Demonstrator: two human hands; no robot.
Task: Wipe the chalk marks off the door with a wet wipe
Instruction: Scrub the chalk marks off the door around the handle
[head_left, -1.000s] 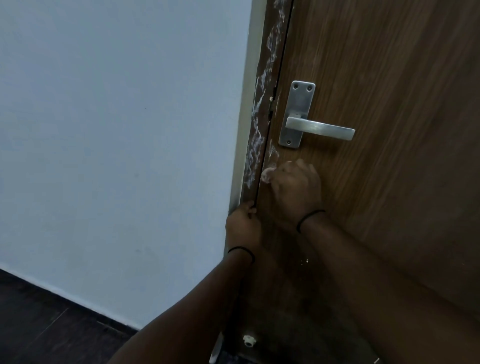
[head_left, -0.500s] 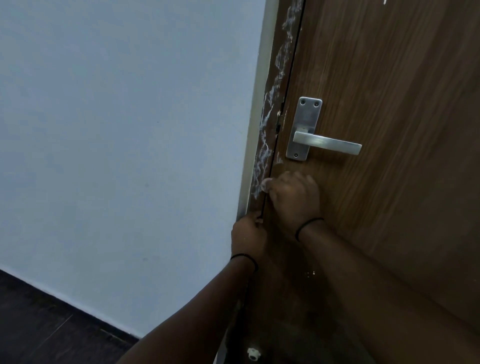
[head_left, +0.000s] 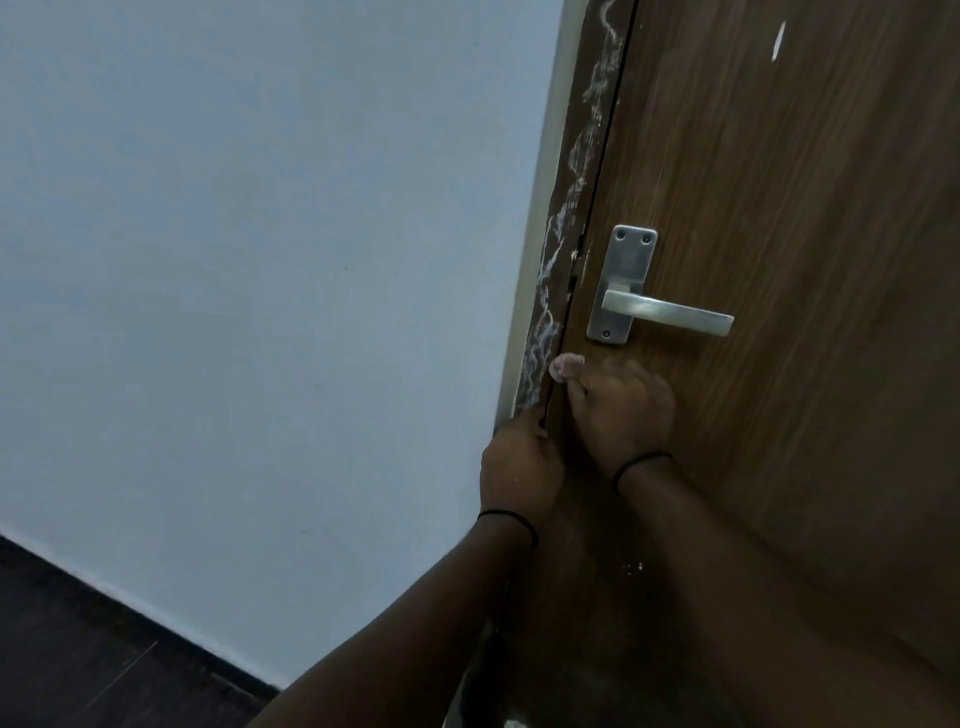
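The left half of the frame is one pale wall (head_left: 234, 260), with a strip of dark floor (head_left: 78, 649) in the lower left corner. At centre, the left hand (head_left: 519, 467) rests at the seam between frame and door, fingers curled against the edge; whether it grips anything I cannot tell, though it seems placed there to brace the door while the other hand works. Above it, the chalk marks (head_left: 558, 249) run as one long white scribble up the door frame (head_left: 589, 171) toward the top of the picture, largely uncleaned. Just right, the right hand (head_left: 621, 410) pinches one bunched wet wipe (head_left: 565, 365) at its fingertips, pressed to the door (head_left: 779, 208) edge below the single lever handle (head_left: 665, 310), likely so it can scrub upward. One wristband circles each wrist, two in all. One small white fleck (head_left: 777, 39) sits at upper right.
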